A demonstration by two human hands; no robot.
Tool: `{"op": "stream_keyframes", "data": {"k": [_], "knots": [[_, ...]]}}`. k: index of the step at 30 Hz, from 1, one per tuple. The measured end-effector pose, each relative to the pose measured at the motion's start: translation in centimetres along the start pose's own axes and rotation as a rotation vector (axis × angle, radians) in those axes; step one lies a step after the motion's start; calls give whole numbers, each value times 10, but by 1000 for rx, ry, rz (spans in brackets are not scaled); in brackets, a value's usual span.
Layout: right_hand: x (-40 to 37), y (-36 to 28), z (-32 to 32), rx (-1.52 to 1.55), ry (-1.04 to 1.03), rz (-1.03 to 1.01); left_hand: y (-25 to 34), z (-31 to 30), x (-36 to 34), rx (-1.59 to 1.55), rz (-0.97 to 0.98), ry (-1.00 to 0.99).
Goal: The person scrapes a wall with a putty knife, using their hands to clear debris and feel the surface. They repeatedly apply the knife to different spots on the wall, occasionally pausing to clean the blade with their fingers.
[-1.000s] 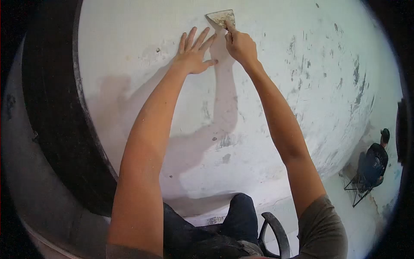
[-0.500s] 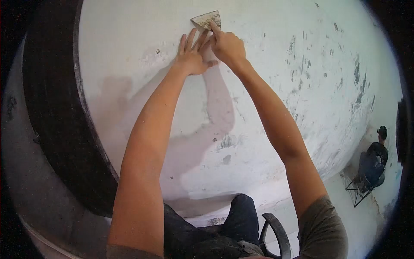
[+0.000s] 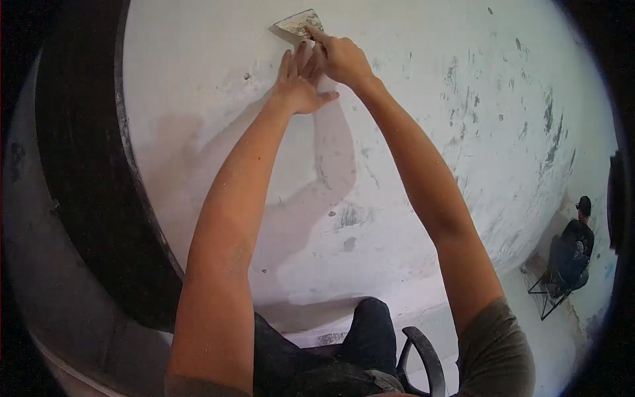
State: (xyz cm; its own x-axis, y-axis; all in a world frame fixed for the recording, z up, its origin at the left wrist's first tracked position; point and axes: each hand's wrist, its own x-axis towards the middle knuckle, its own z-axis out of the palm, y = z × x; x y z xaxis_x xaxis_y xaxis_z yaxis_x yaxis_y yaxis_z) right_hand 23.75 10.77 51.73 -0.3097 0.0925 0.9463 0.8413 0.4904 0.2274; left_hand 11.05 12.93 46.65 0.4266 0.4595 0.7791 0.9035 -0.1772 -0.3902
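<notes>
My right hand grips a putty knife, its index finger stretched along the blade. The wide blade, crusted with pale and brownish residue, lies against the white wall near the top of the view and points up and left. My left hand is spread flat on the wall just below the blade, fingers upward and thumb out to the right. The knife's handle is mostly hidden in my right hand. Around both hands the wall is pale, with a small dark hole left of my left hand.
Dark scrapes and patches mark the wall to the right. A dark vertical panel borders it at left. My legs and a black chair armrest are below. At far right a person sits on a folding chair.
The putty knife and my right hand have shifted left and slightly up along the wall. My left hand stays in nearly the same place. The seated person's head has turned slightly.
</notes>
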Motion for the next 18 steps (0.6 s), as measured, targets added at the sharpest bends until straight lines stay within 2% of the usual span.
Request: {"op": "stream_keyframes", "data": {"k": [5,7,10,13,18], "knots": [[0,8,2,92,-14,-10,1,2,-1,5,-1,50],[0,9,4,79,41,-65,1,1,-1,-5,-6,57],[-1,5,1,69,24,-53,1,3,0,1,-16,12],[3,2,-3,65,-29,8,0,2,0,-35,-6,72],[1,4,0,80,-6,-18,1,-1,1,-34,-9,-18]]}}
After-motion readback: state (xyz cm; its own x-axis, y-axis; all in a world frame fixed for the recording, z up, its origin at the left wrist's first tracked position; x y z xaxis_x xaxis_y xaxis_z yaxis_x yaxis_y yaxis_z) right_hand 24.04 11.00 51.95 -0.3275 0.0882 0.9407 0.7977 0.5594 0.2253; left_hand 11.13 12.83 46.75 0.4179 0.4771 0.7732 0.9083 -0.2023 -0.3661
